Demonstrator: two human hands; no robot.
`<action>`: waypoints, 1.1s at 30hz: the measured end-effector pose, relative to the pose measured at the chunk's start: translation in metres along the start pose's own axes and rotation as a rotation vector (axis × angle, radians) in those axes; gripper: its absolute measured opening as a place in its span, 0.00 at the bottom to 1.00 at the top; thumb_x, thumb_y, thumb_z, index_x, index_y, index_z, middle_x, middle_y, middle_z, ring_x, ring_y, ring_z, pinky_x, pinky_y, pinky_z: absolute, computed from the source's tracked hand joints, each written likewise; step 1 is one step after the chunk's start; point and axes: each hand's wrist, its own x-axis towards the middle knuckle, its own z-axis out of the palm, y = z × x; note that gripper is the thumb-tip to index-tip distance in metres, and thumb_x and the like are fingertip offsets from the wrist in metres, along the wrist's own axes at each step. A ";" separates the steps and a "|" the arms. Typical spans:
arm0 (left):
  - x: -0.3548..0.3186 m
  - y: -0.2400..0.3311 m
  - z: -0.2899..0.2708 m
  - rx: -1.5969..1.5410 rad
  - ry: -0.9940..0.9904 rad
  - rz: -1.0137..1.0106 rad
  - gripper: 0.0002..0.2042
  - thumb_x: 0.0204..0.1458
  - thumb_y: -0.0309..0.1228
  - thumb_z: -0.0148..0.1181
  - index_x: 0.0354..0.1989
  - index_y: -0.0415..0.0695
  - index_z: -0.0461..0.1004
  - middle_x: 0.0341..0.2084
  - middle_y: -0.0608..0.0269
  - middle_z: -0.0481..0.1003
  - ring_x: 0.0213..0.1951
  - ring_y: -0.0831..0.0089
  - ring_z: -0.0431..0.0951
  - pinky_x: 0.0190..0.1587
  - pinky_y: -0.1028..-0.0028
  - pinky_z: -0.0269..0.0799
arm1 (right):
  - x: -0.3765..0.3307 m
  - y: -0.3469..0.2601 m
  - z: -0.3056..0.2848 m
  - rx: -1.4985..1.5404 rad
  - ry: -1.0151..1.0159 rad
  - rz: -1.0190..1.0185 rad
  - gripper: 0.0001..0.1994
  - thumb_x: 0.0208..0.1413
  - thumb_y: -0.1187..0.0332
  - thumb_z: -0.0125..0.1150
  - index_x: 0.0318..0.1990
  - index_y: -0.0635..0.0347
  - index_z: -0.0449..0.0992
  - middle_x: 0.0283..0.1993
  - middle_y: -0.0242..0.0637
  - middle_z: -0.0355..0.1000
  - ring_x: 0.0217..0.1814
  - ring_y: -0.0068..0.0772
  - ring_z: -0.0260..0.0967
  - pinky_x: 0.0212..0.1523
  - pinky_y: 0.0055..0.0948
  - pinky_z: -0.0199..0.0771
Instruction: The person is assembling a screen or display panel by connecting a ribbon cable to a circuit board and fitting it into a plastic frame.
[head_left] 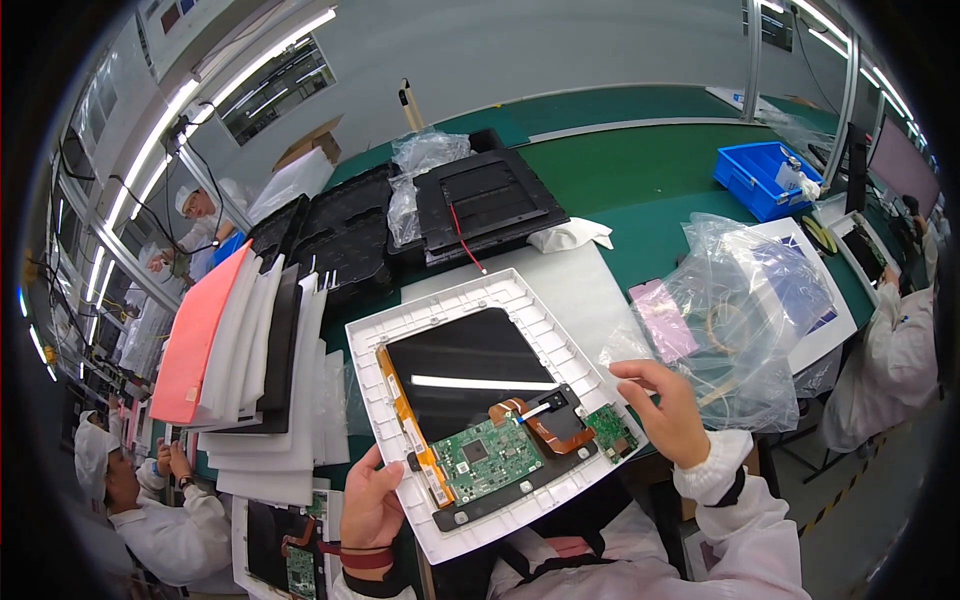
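Frame (545, 340), white: at bench front, before the person, open side up, apparently to keep the boards exposed. Carries dark panel (460, 370), green board (485, 458), small board (609, 432).

Left hand (372, 505): holding the frame by its lower-left edge, thumb uppermost, presumably to steady it away from the boards.

Right hand (665, 410): beside the right edge, thumb and forefinger narrowly parted; nothing seen held, contact unclear.

White pad (575, 285): behind the frame, probably against scratches.

Edges: lower edge projects over the lap; support underneath cannot be told. Left side near the sheet stack (215, 350), little room; far edge near the black tray (485, 205); right side looser, though clear bags (740, 340) lie beyond the hand.
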 end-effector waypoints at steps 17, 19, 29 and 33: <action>0.017 0.020 0.054 -0.039 -0.016 0.106 0.20 0.55 0.26 0.51 0.55 0.33 0.56 0.43 0.52 0.71 0.41 0.69 0.77 0.44 0.70 0.75 | -0.006 -0.004 0.043 -0.181 0.122 -1.025 0.16 0.35 0.83 0.60 0.36 0.60 0.78 0.37 0.32 0.72 0.39 0.33 0.71 0.40 0.29 0.72; 0.014 0.025 0.060 -0.039 -0.037 0.118 0.21 0.55 0.28 0.52 0.55 0.33 0.56 0.43 0.52 0.71 0.40 0.69 0.77 0.44 0.70 0.75 | -0.002 -0.006 0.040 -0.186 0.156 -1.013 0.15 0.35 0.85 0.58 0.34 0.60 0.77 0.35 0.33 0.72 0.38 0.34 0.73 0.41 0.30 0.73; 0.041 0.036 0.040 0.410 0.154 0.652 0.30 0.55 0.32 0.56 0.63 0.38 0.50 0.56 0.47 0.62 0.58 0.56 0.64 0.57 0.64 0.63 | 0.013 -0.038 0.015 0.113 0.497 -0.639 0.06 0.47 0.76 0.62 0.33 0.64 0.73 0.32 0.37 0.71 0.36 0.32 0.71 0.52 0.44 0.68; 0.091 0.032 0.021 0.580 0.179 0.896 0.27 0.58 0.39 0.50 0.61 0.36 0.53 0.56 0.51 0.62 0.61 0.62 0.58 0.64 0.66 0.46 | 0.016 -0.035 -0.006 0.280 0.535 -0.552 0.09 0.46 0.74 0.65 0.34 0.66 0.73 0.31 0.34 0.71 0.34 0.25 0.69 0.49 0.36 0.69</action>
